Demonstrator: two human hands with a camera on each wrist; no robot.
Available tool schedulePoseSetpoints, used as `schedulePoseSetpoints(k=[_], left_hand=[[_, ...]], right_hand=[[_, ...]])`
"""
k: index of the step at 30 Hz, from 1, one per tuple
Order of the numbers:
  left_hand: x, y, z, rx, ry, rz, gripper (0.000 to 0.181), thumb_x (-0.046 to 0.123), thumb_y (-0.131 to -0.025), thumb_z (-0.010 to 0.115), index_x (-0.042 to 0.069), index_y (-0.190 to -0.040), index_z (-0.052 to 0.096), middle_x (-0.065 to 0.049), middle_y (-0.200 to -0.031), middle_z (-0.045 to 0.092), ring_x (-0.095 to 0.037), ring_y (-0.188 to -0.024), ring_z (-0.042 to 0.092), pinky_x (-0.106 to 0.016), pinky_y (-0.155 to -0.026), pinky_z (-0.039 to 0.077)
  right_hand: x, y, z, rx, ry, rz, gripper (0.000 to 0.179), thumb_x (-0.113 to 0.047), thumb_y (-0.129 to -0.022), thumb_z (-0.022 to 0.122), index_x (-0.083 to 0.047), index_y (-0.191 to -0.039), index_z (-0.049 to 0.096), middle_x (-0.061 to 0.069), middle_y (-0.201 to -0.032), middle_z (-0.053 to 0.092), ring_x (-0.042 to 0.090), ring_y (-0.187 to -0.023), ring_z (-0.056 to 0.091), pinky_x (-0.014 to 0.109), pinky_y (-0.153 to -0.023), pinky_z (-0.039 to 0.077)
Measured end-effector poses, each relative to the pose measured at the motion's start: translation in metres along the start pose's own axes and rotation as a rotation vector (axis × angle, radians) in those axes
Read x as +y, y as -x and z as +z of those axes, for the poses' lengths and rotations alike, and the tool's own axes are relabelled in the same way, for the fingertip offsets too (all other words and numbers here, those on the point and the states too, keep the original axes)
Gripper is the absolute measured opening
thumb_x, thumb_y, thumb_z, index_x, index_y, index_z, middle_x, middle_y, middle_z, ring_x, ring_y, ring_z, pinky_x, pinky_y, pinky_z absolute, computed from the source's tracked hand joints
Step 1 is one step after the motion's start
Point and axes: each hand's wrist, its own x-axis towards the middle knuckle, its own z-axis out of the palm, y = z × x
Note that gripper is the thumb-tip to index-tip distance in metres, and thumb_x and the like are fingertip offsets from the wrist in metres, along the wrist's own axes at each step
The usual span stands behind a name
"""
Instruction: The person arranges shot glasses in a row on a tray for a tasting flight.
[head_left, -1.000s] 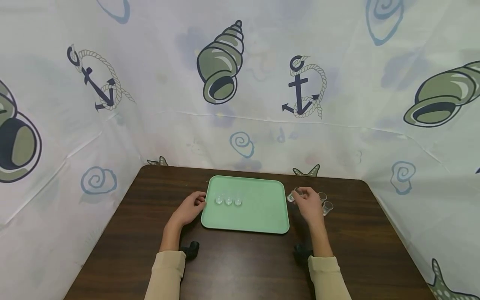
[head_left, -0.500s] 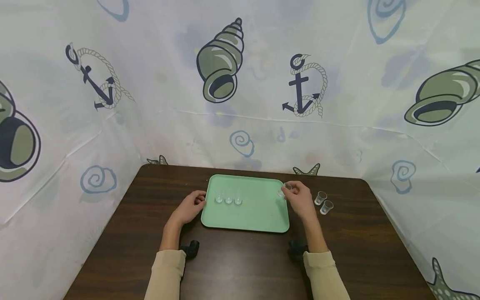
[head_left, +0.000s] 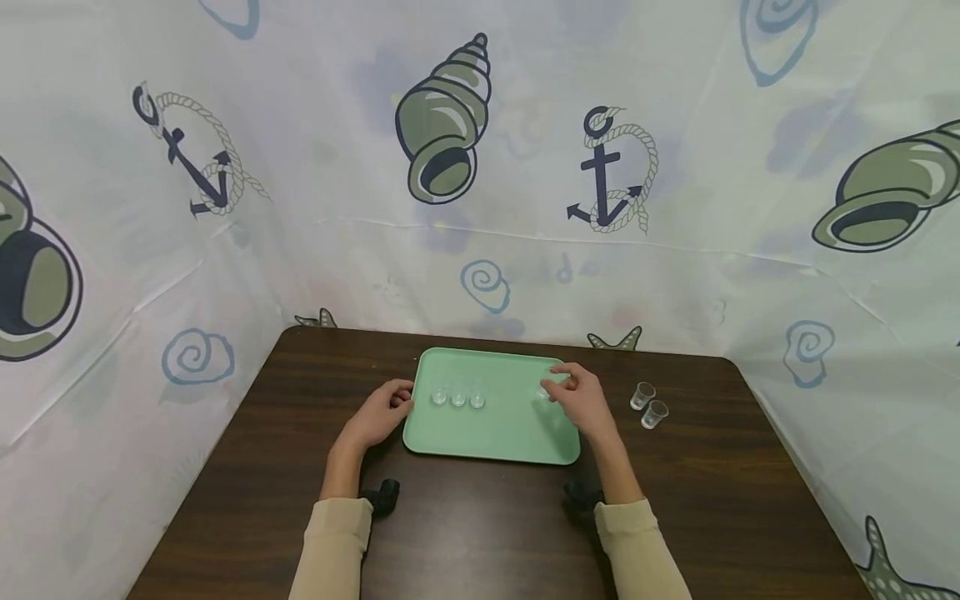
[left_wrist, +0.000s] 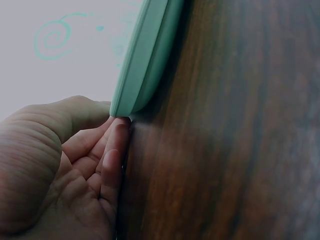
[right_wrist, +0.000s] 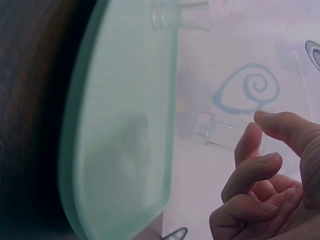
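Note:
A small clear shot glass is pinched between the thumb and fingers of my right hand, held above the right part of the green tray. My left hand holds the tray's left edge; in the left wrist view its thumb and fingertips meet the rim. On the left half of the tray, 3 clear shot glasses stand upright in a row. Right of the tray, 2 more glasses, one farther back and one nearer, are on the table.
The tray lies on a dark brown wooden table. Behind and at the sides hangs a white cloth printed with shells and anchors. A dark wrist device sits by the left cuff.
Carrying the shot glass, my right hand has travelled left from beside the other loose glasses to over the tray. My left hand has stayed at the tray's edge.

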Motion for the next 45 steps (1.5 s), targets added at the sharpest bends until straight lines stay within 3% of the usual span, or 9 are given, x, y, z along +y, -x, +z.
schedulePoseSetpoints(k=[11, 20, 25, 27, 39, 45], left_hand=[[0.0, -0.001, 0.0, 0.0, 0.011, 0.002, 0.044, 0.018, -0.113, 0.056, 0.0, -0.154, 0.052, -0.019, -0.133, 0.06, -0.032, -0.12, 0.059, -0.051, -0.103, 0.051], [0.002, 0.0, 0.001, 0.0, 0.013, 0.001, 0.044, 0.016, -0.113, 0.055, -0.002, -0.154, 0.051, -0.02, -0.133, 0.06, -0.032, -0.12, 0.06, -0.051, -0.102, 0.051], [0.001, 0.0, -0.001, -0.002, 0.016, 0.004, 0.045, 0.016, -0.113, 0.055, -0.001, -0.154, 0.051, -0.02, -0.133, 0.06, -0.032, -0.12, 0.06, -0.052, -0.103, 0.051], [0.0, 0.0, -0.001, -0.006, 0.017, 0.002, 0.045, 0.017, -0.113, 0.055, -0.001, -0.154, 0.051, -0.019, -0.134, 0.06, -0.032, -0.12, 0.06, -0.052, -0.103, 0.051], [0.004, 0.001, -0.003, -0.016, 0.015, 0.003, 0.045, 0.016, -0.113, 0.055, -0.001, -0.155, 0.05, -0.019, -0.134, 0.06, -0.033, -0.121, 0.06, -0.053, -0.105, 0.051], [0.003, 0.002, -0.002, -0.014, 0.009, 0.004, 0.045, 0.016, -0.113, 0.055, -0.001, -0.155, 0.051, -0.019, -0.133, 0.06, -0.032, -0.121, 0.06, -0.053, -0.105, 0.051]], right_hand=[[0.0, 0.003, 0.018, -0.075, -0.011, -0.014, 0.045, -0.018, -0.103, 0.073, 0.001, -0.142, 0.064, 0.023, -0.076, 0.065, 0.012, -0.057, 0.042, 0.03, -0.056, 0.037], [0.0, 0.004, 0.03, -0.12, -0.042, -0.028, 0.043, -0.016, -0.103, 0.074, 0.001, -0.142, 0.065, 0.025, -0.076, 0.064, 0.027, -0.065, 0.056, 0.031, -0.058, 0.041], [-0.001, 0.002, 0.037, -0.153, -0.056, -0.018, 0.045, -0.017, -0.103, 0.073, 0.002, -0.144, 0.064, 0.026, -0.081, 0.068, 0.023, -0.059, 0.054, 0.03, -0.055, 0.042], [-0.003, 0.002, 0.039, -0.165, -0.059, -0.006, 0.046, -0.017, -0.103, 0.073, 0.001, -0.144, 0.063, 0.029, -0.085, 0.07, 0.016, -0.055, 0.051, 0.029, -0.054, 0.043], [-0.009, 0.001, 0.053, -0.174, -0.048, 0.012, 0.045, -0.014, -0.102, 0.074, 0.001, -0.144, 0.064, 0.028, -0.085, 0.073, 0.016, -0.056, 0.054, 0.028, -0.054, 0.043], [-0.01, 0.001, 0.059, -0.191, -0.03, 0.008, 0.044, -0.013, -0.104, 0.072, 0.001, -0.145, 0.063, 0.028, -0.087, 0.073, 0.031, -0.062, 0.06, 0.028, -0.054, 0.043]])
